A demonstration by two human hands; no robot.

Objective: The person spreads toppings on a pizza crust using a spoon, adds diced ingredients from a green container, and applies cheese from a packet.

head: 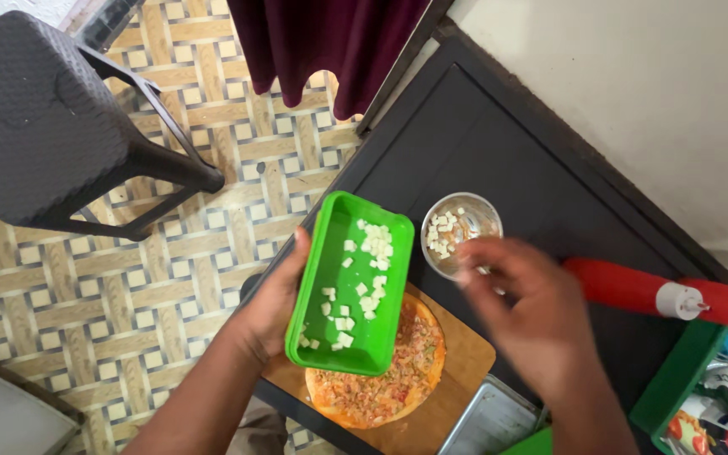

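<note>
My left hand (273,305) grips the left side of a green rectangular plastic tray (330,345), held tilted over a pizza. Small white cubes of cheese (370,274) lie scattered inside the tray. The round pizza (410,375), topped with sauce and bits of filling, rests on a wooden board (465,358). My right hand (526,307) hovers blurred just right of the tray, fingers loosely curled, by the rim of a small steel bowl (486,221) that holds more white cubes. Whether the fingers pinch anything is unclear.
All this stands on a dark table (499,160). Two red squeeze bottles (663,295) lie at the right beside a green bin (676,379) of packets. A steel tray (490,421) sits at the front. A dark plastic stool (40,118) stands on the patterned floor at left.
</note>
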